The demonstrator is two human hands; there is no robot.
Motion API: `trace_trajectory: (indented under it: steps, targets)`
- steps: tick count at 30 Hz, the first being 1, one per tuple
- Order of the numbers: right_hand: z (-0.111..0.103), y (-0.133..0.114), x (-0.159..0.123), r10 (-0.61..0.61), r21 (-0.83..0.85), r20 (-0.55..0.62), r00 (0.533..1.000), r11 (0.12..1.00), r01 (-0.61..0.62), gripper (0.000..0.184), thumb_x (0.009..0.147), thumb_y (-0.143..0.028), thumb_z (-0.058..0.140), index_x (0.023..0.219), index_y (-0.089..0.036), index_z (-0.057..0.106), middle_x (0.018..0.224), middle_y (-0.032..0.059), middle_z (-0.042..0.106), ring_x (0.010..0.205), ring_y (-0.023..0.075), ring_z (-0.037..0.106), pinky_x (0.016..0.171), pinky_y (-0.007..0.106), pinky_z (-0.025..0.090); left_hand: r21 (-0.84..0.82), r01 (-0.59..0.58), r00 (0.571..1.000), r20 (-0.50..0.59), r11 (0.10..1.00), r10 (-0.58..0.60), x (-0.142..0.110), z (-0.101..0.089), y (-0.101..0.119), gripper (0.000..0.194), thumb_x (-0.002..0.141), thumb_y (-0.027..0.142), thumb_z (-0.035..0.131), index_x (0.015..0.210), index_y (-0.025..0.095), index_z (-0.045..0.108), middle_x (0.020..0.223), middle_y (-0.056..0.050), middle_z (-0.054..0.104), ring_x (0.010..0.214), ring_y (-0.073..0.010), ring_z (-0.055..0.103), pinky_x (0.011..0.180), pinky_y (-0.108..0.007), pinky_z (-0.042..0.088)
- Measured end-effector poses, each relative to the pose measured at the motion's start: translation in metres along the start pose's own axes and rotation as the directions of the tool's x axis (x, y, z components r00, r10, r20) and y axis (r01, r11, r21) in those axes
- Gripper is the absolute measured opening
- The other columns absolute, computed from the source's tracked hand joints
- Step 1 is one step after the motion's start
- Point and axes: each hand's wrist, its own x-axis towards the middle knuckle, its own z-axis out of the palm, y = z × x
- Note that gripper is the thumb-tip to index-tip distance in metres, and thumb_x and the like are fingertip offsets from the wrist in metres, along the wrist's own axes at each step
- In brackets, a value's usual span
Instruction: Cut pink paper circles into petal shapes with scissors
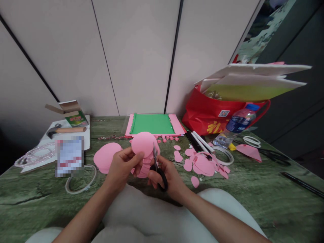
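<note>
Between thumb and fingers, my left hand (126, 164) pinches a round pink paper disc (141, 143), held up above the table. My right hand (168, 175) grips a pair of scissors (160, 175) by the black handles, with the blades pointing up at the disc's right edge. Whether the blades bite into the paper I cannot tell. Below and behind both hands lie more pink paper pieces (144, 170), partly hidden. To the left is a stack of round pink paper (108, 156). Petal-shaped pink cut-outs and scraps (204, 164) are scattered to the right.
At the back are green and pink sheets (153, 124). On the right stand a red bag (202, 113), a water bottle (239, 123), a tape roll (229, 156) and pens (199, 141). A hammer (68, 130), beads (37, 153) and another tape roll (68, 187) lie left.
</note>
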Motion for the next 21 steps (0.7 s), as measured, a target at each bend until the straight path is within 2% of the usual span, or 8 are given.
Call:
trace_trajectory:
  steps: [6, 12, 17, 21]
  targets:
    - [0.0005, 0.0016, -0.0013, -0.019, -0.013, 0.046, 0.999, 1.0, 0.02, 0.039, 0.064, -0.047, 0.066, 0.077, -0.02, 0.042, 0.043, -0.0089, 0.049, 0.035, 0.0073, 0.044, 0.04, 0.02, 0.039, -0.05, 0.033, 0.999, 0.044, 0.998, -0.031, 0.0007, -0.0001, 0.0011, 0.017, 0.073, 0.029, 0.061, 0.067, 0.015, 0.055, 0.052, 0.004, 0.058, 0.033, -0.0067, 0.047, 0.029, -0.017, 0.035]
    - [0.002, 0.0063, -0.0014, -0.007, 0.0, 0.073, 0.997, 1.0, 0.007, 0.04, 0.063, -0.046, 0.067, 0.079, -0.019, 0.043, 0.049, -0.0067, 0.052, 0.036, 0.0081, 0.045, 0.037, 0.018, 0.033, 0.058, 0.041, 0.998, -0.04, 0.997, -0.039, 0.0003, -0.001, 0.0003, 0.023, 0.068, 0.027, 0.067, 0.054, 0.012, 0.056, 0.042, 0.005, 0.051, 0.029, -0.0021, 0.039, 0.027, -0.012, 0.027]
    - [0.0009, 0.005, 0.0, -0.047, 0.058, 0.036, 0.998, 0.997, 0.045, 0.043, 0.061, -0.042, 0.072, 0.082, -0.021, 0.041, 0.064, -0.003, 0.057, 0.052, 0.0104, 0.05, 0.051, 0.022, 0.039, 0.098, 0.073, 0.997, -0.024, 0.993, -0.07, -0.0003, -0.0011, -0.0017, 0.02, 0.063, 0.022, 0.07, 0.053, 0.013, 0.055, 0.039, 0.006, 0.05, 0.027, -0.0031, 0.039, 0.026, -0.013, 0.026]
    - [-0.0001, 0.0039, 0.0009, -0.077, 0.087, 0.04, 0.996, 0.994, 0.074, 0.044, 0.06, -0.04, 0.073, 0.083, -0.021, 0.041, 0.068, -0.0029, 0.054, 0.058, 0.0109, 0.049, 0.056, 0.024, 0.038, 0.113, 0.081, 0.997, -0.016, 0.99, -0.079, -0.0006, 0.0005, -0.0002, 0.02, 0.062, 0.023, 0.07, 0.052, 0.014, 0.056, 0.039, 0.005, 0.051, 0.027, -0.0036, 0.04, 0.025, -0.013, 0.027]
